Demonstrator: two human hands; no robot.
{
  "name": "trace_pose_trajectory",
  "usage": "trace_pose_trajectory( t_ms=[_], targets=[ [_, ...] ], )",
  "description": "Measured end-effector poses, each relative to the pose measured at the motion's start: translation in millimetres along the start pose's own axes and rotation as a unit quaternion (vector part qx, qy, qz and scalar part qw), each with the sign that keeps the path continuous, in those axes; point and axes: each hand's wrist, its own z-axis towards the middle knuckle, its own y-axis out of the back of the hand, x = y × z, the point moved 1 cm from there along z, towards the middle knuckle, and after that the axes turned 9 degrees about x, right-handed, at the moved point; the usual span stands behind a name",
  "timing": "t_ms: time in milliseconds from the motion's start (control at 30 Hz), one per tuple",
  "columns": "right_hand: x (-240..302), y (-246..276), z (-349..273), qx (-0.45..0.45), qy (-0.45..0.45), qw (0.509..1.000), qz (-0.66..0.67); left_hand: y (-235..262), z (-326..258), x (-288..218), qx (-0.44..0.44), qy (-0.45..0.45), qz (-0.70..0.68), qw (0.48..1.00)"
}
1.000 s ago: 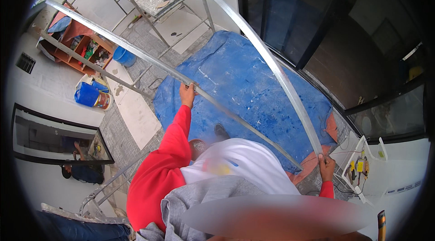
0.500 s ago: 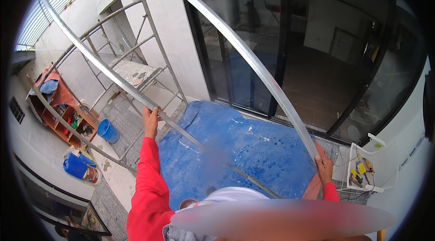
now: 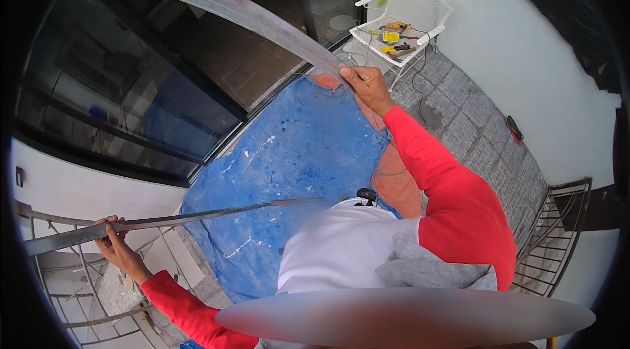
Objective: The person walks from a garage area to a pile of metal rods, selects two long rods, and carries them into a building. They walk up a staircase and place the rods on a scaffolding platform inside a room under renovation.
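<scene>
My right hand (image 3: pixel 369 87) is closed around the near end of a long silvery metal bar (image 3: pixel 226 4), which runs off to the upper left past the glass doors. At the lower left, my left hand (image 3: pixel 121 250) grips a second long metal bar (image 3: pixel 177 219) between thumb and fingers. That bar reaches inward over a blue tarp (image 3: pixel 289 145) on the ground, and its outer end leaves the picture at the left. A blurred patch covers part of the lower edge.
Dark-framed glass doors (image 3: pixel 197 73) stand at the upper left. A white chair (image 3: pixel 420 7) holds several hand tools (image 3: pixel 397 37) and a cable. Scaffold tubes (image 3: pixel 82 270) lie below my left hand. A metal railing (image 3: pixel 551 237) stands at the right, and an orange-red sheet (image 3: pixel 397 178) edges the tarp.
The view has turned to the right, bringing the chair and the right wall further in and the scaffold to the lower left. Both bars have swung leftward in view, still held.
</scene>
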Motion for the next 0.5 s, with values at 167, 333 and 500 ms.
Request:
trace_pose_trajectory(
  t_ms=[167, 333, 500],
  targets=[
    [32.4, 30.0, -74.1, -0.150, -0.018, 0.988, 0.014, -33.7, 34.1, -12.1, 0.113, -0.067, -0.033, 0.991],
    [63.7, 81.7, -162.1, -0.294, -0.095, 0.951, 0.023, -88.8, 67.0, -26.8, 0.204, -0.109, -0.038, 0.972],
    [69.8, 153.3, -249.8, -0.415, -0.076, 0.906, -0.046, -156.7, 75.0, -55.8, 0.288, -0.181, -0.104, 0.935]
  ],
)
